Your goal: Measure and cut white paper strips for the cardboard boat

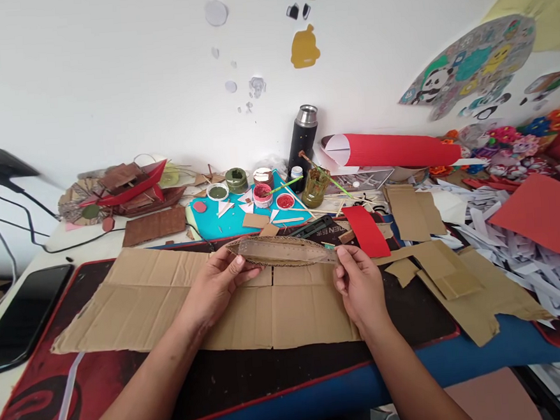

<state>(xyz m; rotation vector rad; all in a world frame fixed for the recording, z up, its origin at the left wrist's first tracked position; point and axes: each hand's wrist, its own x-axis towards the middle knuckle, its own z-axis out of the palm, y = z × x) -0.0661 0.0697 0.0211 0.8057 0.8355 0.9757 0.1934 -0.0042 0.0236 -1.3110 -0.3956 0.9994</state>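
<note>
My left hand point(218, 281) is closed on the left end of a boat-shaped cardboard piece point(284, 263), with the thumb on its near side. The piece has corrugated edges and is pointed at its ends. Along it lies a clear plastic ruler point(283, 249), whose right end sits pinched between the thumb and fingers of my right hand point(359, 278). Both hands hold these just above a large creased cardboard sheet point(239, 315). Behind the cardboard piece, a dark box cutter point(314, 226) lies on the table. The fingertips of both hands are partly hidden.
Open paint pots point(262, 195) stand on blue paper behind the hands, beside a murky jar point(313, 188) with brushes and a black thermos point(302, 138). Model boats point(134, 182) and a phone point(23, 317) are at left. Cardboard scraps point(452, 275) and paper strips point(512, 238) lie right.
</note>
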